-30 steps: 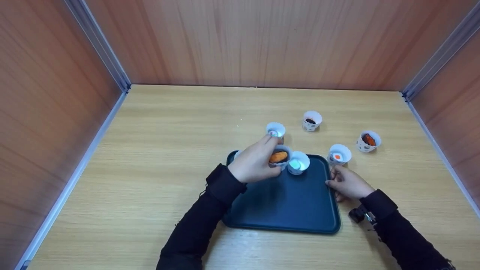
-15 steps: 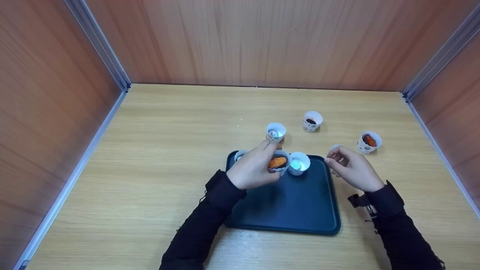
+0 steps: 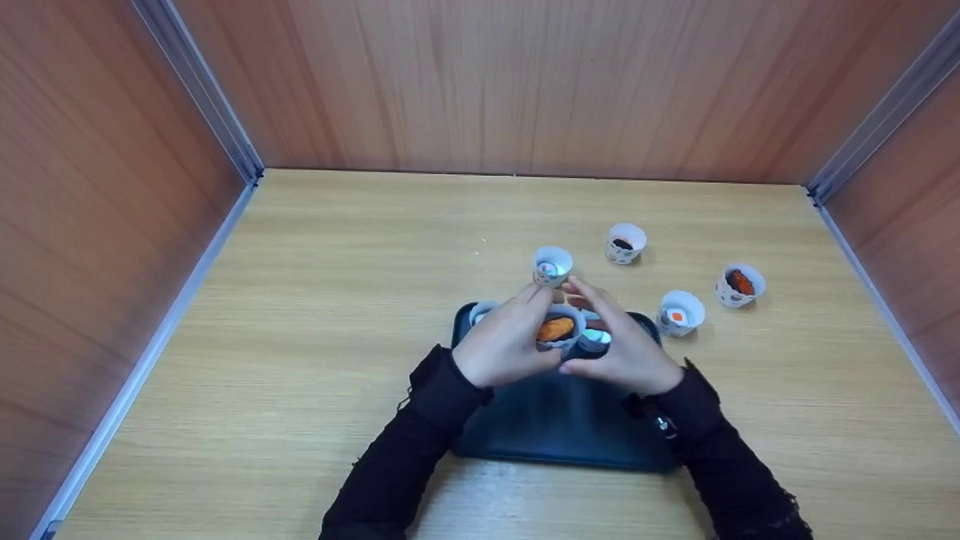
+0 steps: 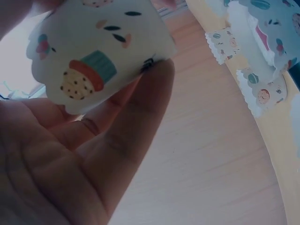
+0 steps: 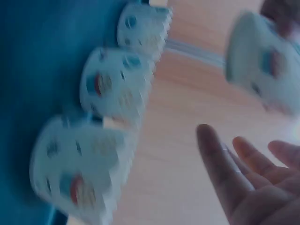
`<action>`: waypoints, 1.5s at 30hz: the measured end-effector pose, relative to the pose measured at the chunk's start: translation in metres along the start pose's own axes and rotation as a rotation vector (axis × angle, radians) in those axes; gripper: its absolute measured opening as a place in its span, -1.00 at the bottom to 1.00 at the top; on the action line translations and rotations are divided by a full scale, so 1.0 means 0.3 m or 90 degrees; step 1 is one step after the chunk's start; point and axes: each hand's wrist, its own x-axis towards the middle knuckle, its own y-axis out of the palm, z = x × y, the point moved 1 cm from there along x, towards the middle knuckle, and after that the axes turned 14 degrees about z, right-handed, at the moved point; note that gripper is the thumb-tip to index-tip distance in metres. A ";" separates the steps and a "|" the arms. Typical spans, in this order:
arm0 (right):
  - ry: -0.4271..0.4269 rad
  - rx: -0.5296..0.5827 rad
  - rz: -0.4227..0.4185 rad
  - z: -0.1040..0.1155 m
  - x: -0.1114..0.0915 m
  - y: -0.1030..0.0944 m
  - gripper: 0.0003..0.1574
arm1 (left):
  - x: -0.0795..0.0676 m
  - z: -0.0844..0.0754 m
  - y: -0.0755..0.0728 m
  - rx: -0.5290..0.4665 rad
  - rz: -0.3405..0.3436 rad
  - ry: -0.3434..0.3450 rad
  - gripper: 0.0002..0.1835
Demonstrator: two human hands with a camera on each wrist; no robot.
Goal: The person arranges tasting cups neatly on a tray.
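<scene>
My left hand grips a white paper baking cup printed with cupcakes, thumb and fingers round its side. An orange-brown oblong piece lies inside it. From the right, my right hand reaches to the held cup with fingers extended and parted; in the right wrist view a gap shows between its fingertips and that cup. The dark teal tray is below both hands. Partly behind the right fingers is a cup with mint-green contents. Another cup at the tray's back left is mostly hidden by the left hand.
Beyond the tray stand a cup with small pale and reddish contents and a cup with dark contents. On the right are a cup with an orange-and-white piece and one with a reddish-brown piece. Wood-grain panels enclose the table.
My right hand has left the tray's right edge and moved left to beside the held cup, its fingers opening out. The left hand keeps its cup, slightly lower than before.
</scene>
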 end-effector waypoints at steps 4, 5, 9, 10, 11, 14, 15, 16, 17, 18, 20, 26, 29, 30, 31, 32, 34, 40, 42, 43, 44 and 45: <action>0.020 -0.028 -0.020 -0.001 0.022 0.042 0.26 | -0.002 -0.007 0.006 -0.001 -0.002 -0.009 -0.22; 0.025 -0.027 -0.027 -0.002 0.026 0.051 0.23 | -0.002 -0.008 0.008 -0.002 -0.001 -0.014 -0.24; 0.036 -0.008 -0.060 -0.004 0.035 0.077 0.11 | 0.000 -0.010 0.011 -0.007 0.001 -0.031 -0.28; 0.040 -0.004 -0.067 -0.004 0.036 0.081 0.09 | 0.000 -0.011 0.011 -0.009 0.000 -0.034 -0.27; 0.044 0.003 -0.071 -0.003 0.036 0.083 0.07 | 0.000 -0.012 0.011 -0.011 -0.001 -0.037 -0.28; 0.058 0.025 -0.085 0.001 0.037 0.082 0.03 | 0.000 -0.015 0.010 -0.016 -0.013 -0.037 -0.28; 0.059 0.029 -0.090 0.002 0.036 0.081 0.02 | 0.000 -0.016 0.009 -0.019 -0.019 -0.032 -0.29; 0.059 0.033 -0.095 0.003 0.035 0.079 0.01 | -0.001 -0.016 0.009 -0.022 -0.027 -0.027 -0.30; 0.058 0.032 -0.101 0.004 0.034 0.077 0.00 | -0.002 -0.016 0.009 -0.026 -0.037 -0.021 -0.31; 0.054 0.030 -0.109 0.004 0.032 0.075 -0.02 | -0.004 -0.015 0.009 -0.032 -0.048 -0.012 -0.31; 0.042 0.019 -0.129 0.002 0.026 0.068 -0.08 | -0.009 -0.012 0.006 -0.039 -0.075 0.004 -0.31; 0.047 0.001 -0.199 -0.013 -0.027 0.001 -0.16 | -0.055 0.020 -0.020 -0.052 -0.156 -0.014 -0.33; 0.074 -0.008 -0.219 -0.033 -0.075 -0.045 -0.18 | -0.089 0.053 -0.031 -0.068 -0.190 -0.049 -0.37; 0.084 -0.010 -0.224 -0.042 -0.092 -0.060 -0.19 | -0.101 0.067 -0.034 -0.072 -0.202 -0.058 -0.39; 0.092 -0.012 -0.228 -0.053 -0.109 -0.073 -0.20 | -0.113 0.081 -0.036 -0.074 -0.212 -0.070 -0.39; 0.099 -0.014 -0.231 -0.064 -0.125 -0.086 -0.21 | -0.125 0.096 -0.037 -0.079 -0.220 -0.083 -0.40; 0.115 -0.014 -0.233 -0.085 -0.154 -0.108 -0.22 | -0.151 0.128 -0.035 -0.085 -0.227 -0.112 -0.38; 0.176 -0.018 -0.195 -0.162 -0.200 -0.139 -0.23 | -0.211 0.221 -0.022 -0.112 -0.151 -0.214 -0.28; 0.202 -0.024 -0.171 -0.182 -0.203 -0.140 -0.24 | -0.217 0.245 -0.016 -0.117 -0.110 -0.244 -0.25; 0.213 -0.027 -0.158 -0.189 -0.203 -0.139 -0.25 | -0.219 0.256 -0.011 -0.119 -0.086 -0.260 -0.23; 0.225 -0.032 -0.145 -0.194 -0.203 -0.138 -0.25 | -0.219 0.265 -0.005 -0.118 -0.063 -0.274 -0.21; 0.235 -0.037 -0.134 -0.199 -0.203 -0.136 -0.25 | -0.218 0.274 0.003 -0.114 -0.042 -0.285 -0.20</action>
